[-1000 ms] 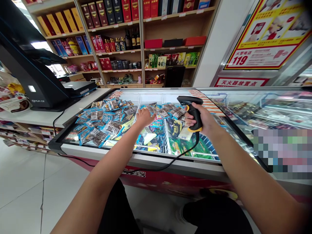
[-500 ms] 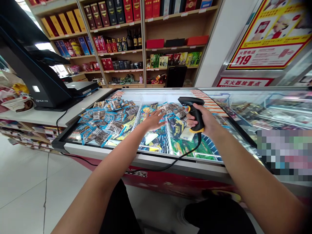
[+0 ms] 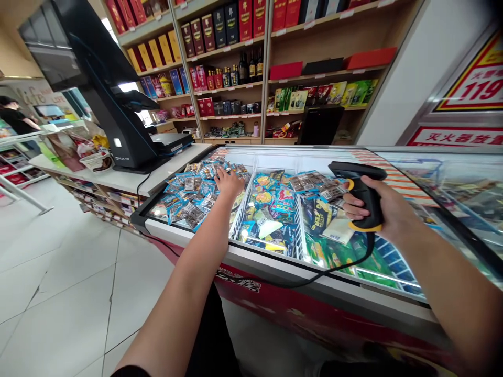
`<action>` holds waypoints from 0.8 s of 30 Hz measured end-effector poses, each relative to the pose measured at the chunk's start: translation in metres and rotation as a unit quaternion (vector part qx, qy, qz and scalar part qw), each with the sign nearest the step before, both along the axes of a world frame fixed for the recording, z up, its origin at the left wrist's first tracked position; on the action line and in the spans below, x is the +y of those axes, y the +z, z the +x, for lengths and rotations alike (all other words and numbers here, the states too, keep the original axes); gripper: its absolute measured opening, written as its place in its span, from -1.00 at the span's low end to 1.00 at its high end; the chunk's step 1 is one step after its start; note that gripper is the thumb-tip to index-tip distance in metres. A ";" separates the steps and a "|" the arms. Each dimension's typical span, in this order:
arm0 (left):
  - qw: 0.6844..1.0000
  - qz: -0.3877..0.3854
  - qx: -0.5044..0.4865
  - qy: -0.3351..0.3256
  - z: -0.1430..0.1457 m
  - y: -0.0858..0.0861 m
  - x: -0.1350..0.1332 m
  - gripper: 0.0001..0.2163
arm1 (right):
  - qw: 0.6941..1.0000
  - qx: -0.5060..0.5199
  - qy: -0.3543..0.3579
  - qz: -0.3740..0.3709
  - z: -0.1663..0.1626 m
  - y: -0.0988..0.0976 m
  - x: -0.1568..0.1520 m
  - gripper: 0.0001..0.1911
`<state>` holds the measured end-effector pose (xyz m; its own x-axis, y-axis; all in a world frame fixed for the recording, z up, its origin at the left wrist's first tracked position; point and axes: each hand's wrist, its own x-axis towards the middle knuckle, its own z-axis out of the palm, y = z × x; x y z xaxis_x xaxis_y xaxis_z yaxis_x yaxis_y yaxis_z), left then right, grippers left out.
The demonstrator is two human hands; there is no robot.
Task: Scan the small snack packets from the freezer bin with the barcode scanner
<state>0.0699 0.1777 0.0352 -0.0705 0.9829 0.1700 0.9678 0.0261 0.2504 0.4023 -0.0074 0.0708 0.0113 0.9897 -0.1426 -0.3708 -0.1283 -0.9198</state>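
My right hand (image 3: 377, 207) is wrapped round the grip of a black and yellow barcode scanner (image 3: 359, 173), its head pointing left. From the scanner's base a black cable (image 3: 334, 268) droops toward the freezer's front. My left hand (image 3: 230, 183) is open, palm down, fingers spread over a heap of small snack packets (image 3: 192, 183) with blue edges and clear fronts. Whether the fingertips touch the packets I cannot tell. A smaller pile of the same packets (image 3: 310, 181) lies left of the scanner. Both piles rest on the glass top of a chest freezer (image 3: 275, 267).
Beneath the glass, white wire dividers (image 3: 301, 225) separate bagged frozen goods (image 3: 275, 201). A black checkout terminal (image 3: 129, 120) stands on the white counter (image 3: 157, 180) at left. Shelves of boxes and bottles (image 3: 228, 78) line the back. Far left stands another person (image 3: 15, 118).
My left hand has moved left from the middle of the freezer to the large packet heap. My right hand still holds the scanner. The view has turned left.
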 end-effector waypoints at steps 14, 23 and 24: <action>0.990 0.133 -0.017 -0.045 0.007 0.001 -0.001 -0.57 | 1.000 0.007 0.009 -0.010 0.004 -0.002 0.001 -0.61; 0.813 0.234 -0.465 -0.261 0.038 0.012 0.005 -0.71 | 0.998 -0.025 0.050 0.009 -0.001 -0.005 -0.002 -0.63; 0.802 0.206 -0.498 -0.257 0.042 0.011 0.003 -0.72 | 0.997 -0.035 0.062 0.006 -0.001 -0.006 -0.002 -0.63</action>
